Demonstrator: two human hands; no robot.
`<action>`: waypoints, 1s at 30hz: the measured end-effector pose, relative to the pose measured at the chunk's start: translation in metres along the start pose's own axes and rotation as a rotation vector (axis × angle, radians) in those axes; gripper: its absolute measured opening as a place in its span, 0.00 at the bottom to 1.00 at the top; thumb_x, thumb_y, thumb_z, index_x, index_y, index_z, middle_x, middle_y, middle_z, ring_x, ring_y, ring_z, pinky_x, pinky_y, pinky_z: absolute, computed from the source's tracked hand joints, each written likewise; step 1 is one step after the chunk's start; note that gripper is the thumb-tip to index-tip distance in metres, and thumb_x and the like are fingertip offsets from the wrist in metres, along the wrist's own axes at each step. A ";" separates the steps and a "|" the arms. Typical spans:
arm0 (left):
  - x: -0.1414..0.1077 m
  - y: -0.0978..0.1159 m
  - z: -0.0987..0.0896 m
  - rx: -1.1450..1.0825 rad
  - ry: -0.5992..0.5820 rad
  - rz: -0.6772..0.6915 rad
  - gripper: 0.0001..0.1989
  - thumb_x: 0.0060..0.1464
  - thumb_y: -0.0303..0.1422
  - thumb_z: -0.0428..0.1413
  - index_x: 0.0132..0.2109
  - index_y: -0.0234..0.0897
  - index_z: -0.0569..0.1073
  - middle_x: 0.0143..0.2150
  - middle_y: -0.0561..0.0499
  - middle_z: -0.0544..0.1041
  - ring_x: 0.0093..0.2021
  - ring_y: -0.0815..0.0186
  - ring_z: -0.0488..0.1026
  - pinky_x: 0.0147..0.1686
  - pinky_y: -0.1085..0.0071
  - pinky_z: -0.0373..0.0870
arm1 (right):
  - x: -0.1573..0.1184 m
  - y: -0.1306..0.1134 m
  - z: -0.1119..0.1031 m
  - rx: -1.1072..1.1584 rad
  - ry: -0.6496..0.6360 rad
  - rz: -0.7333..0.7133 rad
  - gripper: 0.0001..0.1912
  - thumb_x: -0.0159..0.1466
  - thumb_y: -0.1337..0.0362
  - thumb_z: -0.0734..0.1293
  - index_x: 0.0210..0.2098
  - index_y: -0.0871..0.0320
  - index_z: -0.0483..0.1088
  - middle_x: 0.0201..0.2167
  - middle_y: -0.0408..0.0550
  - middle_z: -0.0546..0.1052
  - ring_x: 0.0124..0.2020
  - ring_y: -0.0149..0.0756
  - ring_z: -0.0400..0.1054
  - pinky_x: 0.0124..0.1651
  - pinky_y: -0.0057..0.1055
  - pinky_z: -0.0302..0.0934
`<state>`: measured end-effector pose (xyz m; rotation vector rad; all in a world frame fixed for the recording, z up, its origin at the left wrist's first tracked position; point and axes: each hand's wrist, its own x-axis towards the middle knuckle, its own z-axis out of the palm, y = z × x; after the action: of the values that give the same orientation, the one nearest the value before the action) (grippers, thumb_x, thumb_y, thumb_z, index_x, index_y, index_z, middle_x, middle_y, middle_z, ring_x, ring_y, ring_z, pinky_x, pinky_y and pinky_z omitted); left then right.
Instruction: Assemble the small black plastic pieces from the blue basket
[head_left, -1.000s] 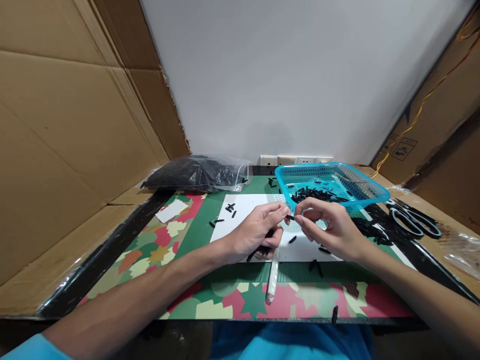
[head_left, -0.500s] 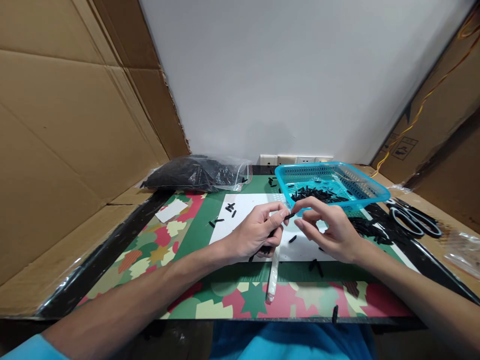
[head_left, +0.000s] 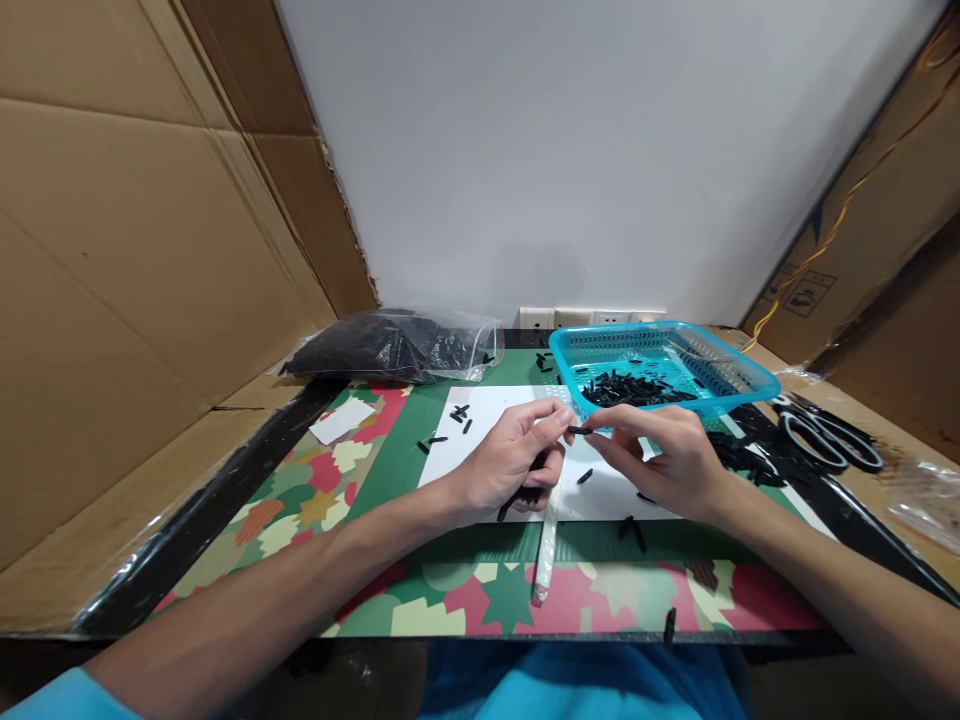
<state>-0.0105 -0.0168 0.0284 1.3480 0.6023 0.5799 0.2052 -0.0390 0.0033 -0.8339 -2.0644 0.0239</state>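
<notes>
Between my two hands is a small black stick-like piece [head_left: 580, 430]. My left hand [head_left: 517, 455] pinches its left end with thumb and forefinger, while its other fingers curl round more black pieces [head_left: 529, 492] in the palm. At the right end, the thumb and forefinger of my right hand [head_left: 660, 455] close on the same piece. Below the hands lies a white sheet [head_left: 491, 410] with several loose black pieces on it. A white wrapped stick [head_left: 546, 560] points toward me from under my left hand.
A blue plastic basket [head_left: 757, 388] holding many black pieces stands at the back right, beside scissors [head_left: 825, 440]. A clear bag of black material [head_left: 390, 345] lies at the back left. Cardboard walls [head_left: 112, 250] flank the patterned table mat [head_left: 510, 600].
My right thumb and forefinger have closed onto the right end of the small black piece, which now lies more level. My left hand has hardly moved.
</notes>
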 end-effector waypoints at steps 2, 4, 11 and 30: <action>0.000 0.000 0.000 -0.001 0.003 -0.005 0.17 0.65 0.51 0.50 0.40 0.41 0.63 0.15 0.65 0.57 0.13 0.77 0.48 0.14 0.81 0.58 | 0.000 0.000 0.000 -0.001 0.002 -0.002 0.05 0.71 0.64 0.65 0.42 0.56 0.73 0.17 0.35 0.68 0.16 0.23 0.59 0.23 0.22 0.55; 0.000 0.001 0.000 -0.009 0.003 -0.008 0.17 0.65 0.50 0.50 0.40 0.41 0.63 0.15 0.65 0.57 0.13 0.77 0.48 0.14 0.80 0.58 | 0.001 -0.001 -0.001 -0.006 -0.003 -0.009 0.06 0.71 0.64 0.64 0.41 0.57 0.73 0.18 0.35 0.68 0.16 0.23 0.58 0.23 0.22 0.54; 0.000 0.002 0.001 -0.035 0.024 -0.026 0.17 0.63 0.50 0.53 0.38 0.41 0.63 0.14 0.65 0.55 0.13 0.77 0.46 0.13 0.81 0.55 | 0.001 -0.001 0.000 -0.022 -0.018 -0.041 0.07 0.72 0.63 0.64 0.41 0.57 0.73 0.18 0.35 0.69 0.16 0.23 0.59 0.23 0.22 0.53; 0.001 0.000 -0.002 0.021 0.002 0.019 0.16 0.65 0.48 0.50 0.39 0.41 0.62 0.15 0.65 0.57 0.14 0.76 0.48 0.15 0.80 0.57 | 0.000 0.002 0.000 -0.063 -0.028 -0.016 0.09 0.72 0.64 0.62 0.40 0.57 0.73 0.17 0.36 0.67 0.16 0.24 0.55 0.23 0.24 0.50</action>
<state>-0.0112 -0.0154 0.0281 1.3741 0.5989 0.5920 0.2062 -0.0378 0.0027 -0.8599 -2.1067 -0.0384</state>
